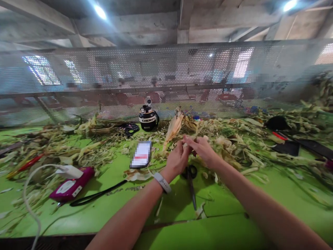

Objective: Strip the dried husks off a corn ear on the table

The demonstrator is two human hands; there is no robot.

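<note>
My left hand [178, 158], with a pale band on the wrist, and my right hand [203, 149] meet over the middle of the table. Their fingers are closed and pinched together. What lies between the fingertips is mostly hidden and too small to name. A dried, straw-coloured corn husk [174, 126] sticks up just beyond my left hand; whether it touches the fingers I cannot tell. Below the hands lie black-handled scissors [191, 184], blades pointing toward me. A phone [141, 154] with a lit screen lies left of my left hand.
Shredded husks [234, 132] cover much of the green table [104, 218]. A black bottle [147, 119] with its lid up stands behind the phone. At left are a purple power strip [71, 185] with a white cable and a black strap [97, 194]. A perforated metal screen [161, 69] closes the back.
</note>
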